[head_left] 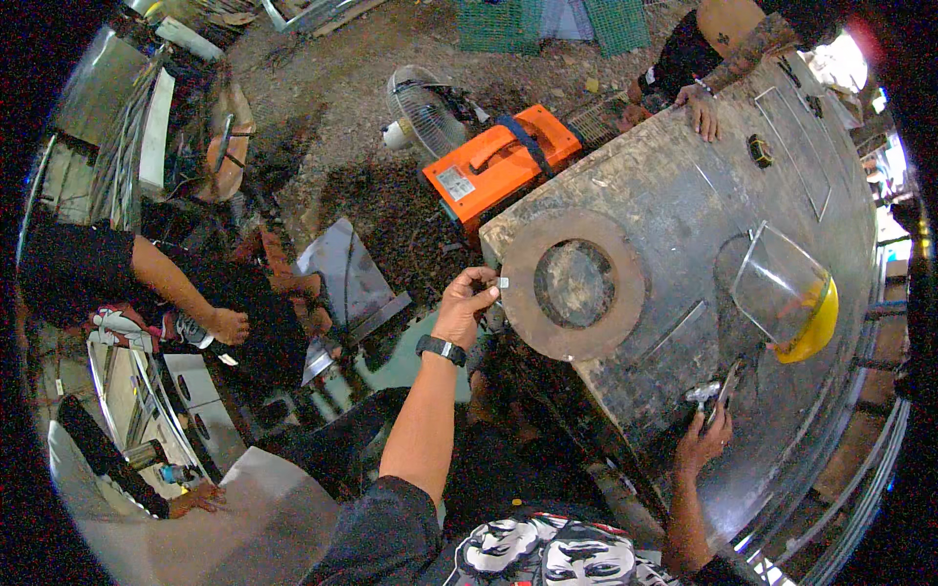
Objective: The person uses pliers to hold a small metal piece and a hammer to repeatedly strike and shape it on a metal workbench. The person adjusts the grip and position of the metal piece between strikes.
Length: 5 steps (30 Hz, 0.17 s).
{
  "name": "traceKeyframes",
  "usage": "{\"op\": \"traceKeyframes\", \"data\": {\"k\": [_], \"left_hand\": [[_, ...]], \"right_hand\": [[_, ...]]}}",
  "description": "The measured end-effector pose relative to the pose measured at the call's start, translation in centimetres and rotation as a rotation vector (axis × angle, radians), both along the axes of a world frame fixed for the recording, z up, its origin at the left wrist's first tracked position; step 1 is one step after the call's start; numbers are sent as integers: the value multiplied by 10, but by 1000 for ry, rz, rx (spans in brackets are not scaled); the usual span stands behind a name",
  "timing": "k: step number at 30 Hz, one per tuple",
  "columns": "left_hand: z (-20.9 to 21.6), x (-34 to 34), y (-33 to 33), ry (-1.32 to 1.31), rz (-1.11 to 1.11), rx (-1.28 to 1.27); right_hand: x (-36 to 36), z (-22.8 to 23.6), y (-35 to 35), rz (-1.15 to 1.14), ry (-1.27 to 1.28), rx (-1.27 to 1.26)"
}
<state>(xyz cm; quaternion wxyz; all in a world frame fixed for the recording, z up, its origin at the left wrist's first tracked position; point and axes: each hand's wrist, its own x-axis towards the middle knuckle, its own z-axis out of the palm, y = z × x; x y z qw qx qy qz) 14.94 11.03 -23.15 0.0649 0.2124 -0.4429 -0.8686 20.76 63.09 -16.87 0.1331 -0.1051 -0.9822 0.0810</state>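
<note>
My left hand point(463, 311), with a dark watch on the wrist, pinches a small pale square piece point(503, 282) between thumb and fingertips. The piece is held right by the left rim of a flat, rust-brown metal ring point(525, 323), which lies on the worn metal table point(664, 230) and reaches its edge. Over the table's near right part, my right hand point(705, 441) is closed around a silver, plier-like metal tool point(721, 393); its exact kind is hard to make out. A thin metal strip point(676, 331) lies between the ring and that tool.
A face shield point(809, 322) with a yellow crown rests on the table's right. Beyond the left table edge stand an orange machine point(503, 166) and a fan point(425, 112). Another person's hand point(700, 110) rests on the far edge; other people work at the left near sheet metal point(347, 259).
</note>
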Motion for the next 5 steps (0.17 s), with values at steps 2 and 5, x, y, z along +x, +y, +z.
{"op": "traceKeyframes", "data": {"k": [2,5], "left_hand": [[-2,-1,-3,-50,-34,-35],[-8,0,-10,-116,-106,-46]], "right_hand": [[13,-8,19,-23,-29,-57],[29,-26,60,-109,-227,-91]]}}
